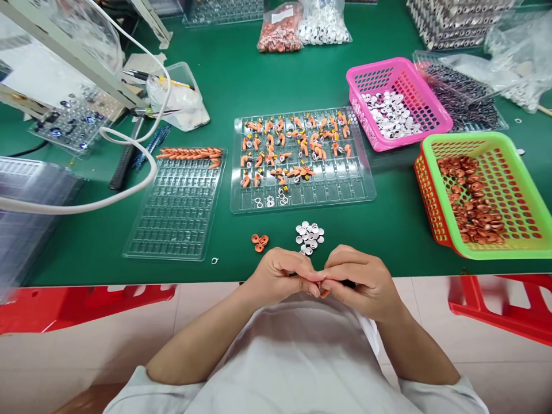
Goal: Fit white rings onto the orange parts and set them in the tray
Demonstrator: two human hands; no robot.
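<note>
My left hand (pixel 284 277) and my right hand (pixel 362 280) meet at the table's front edge, fingertips pinched together on a small orange-brown part (pixel 323 292). Fingers hide most of that part. Just beyond my hands lie a pile of white discs (pixel 309 236) and a few copper-coloured round pieces (pixel 259 242). Farther back, a clear compartment tray (pixel 336 192) holds several orange curved parts and some white rings. To its left, another clear tray (pixel 172 213) carries a row of copper-coloured parts along its top edge.
At the right stand a pink basket (pixel 371 123) of white discs and a green basket (pixel 524 190) of copper-coloured pieces. A white cable (pixel 107 199) and a black-handled hammer (pixel 124 164) lie left. Filled bags (pixel 280 34) sit at the back. Red stools (pixel 487 307) flank me.
</note>
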